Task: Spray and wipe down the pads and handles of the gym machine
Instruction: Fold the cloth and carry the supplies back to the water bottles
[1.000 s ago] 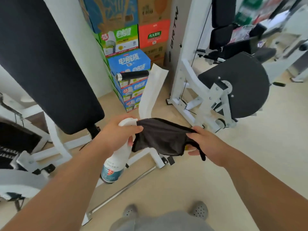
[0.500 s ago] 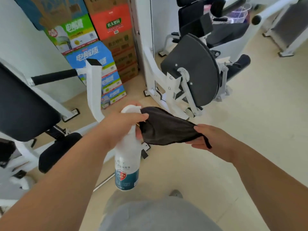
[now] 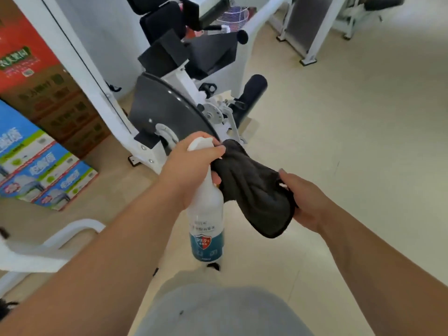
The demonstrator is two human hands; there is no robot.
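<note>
My left hand (image 3: 188, 170) grips the neck of a white spray bottle (image 3: 206, 221) with a blue label, its nozzle pointed at a dark grey cloth (image 3: 254, 192). The cloth is draped over my right hand (image 3: 305, 202), which holds it from underneath at the right. Just beyond my hands stands a white gym machine (image 3: 169, 110) with a dark round cam plate, a black roller pad (image 3: 252, 93) on its right and black seat pads (image 3: 164, 32) higher up.
Stacked cardboard boxes (image 3: 43, 132) in red, brown and blue fill the left side. A white frame tube (image 3: 48, 243) runs along the lower left. Another white machine frame (image 3: 305, 32) stands at the back right. Pale floor spreads to the right.
My view has swung right and closer to the round-plate machine; the black bench pad at left has left the view. Both hands keep hold of the bottle and cloth, the cloth more bunched.
</note>
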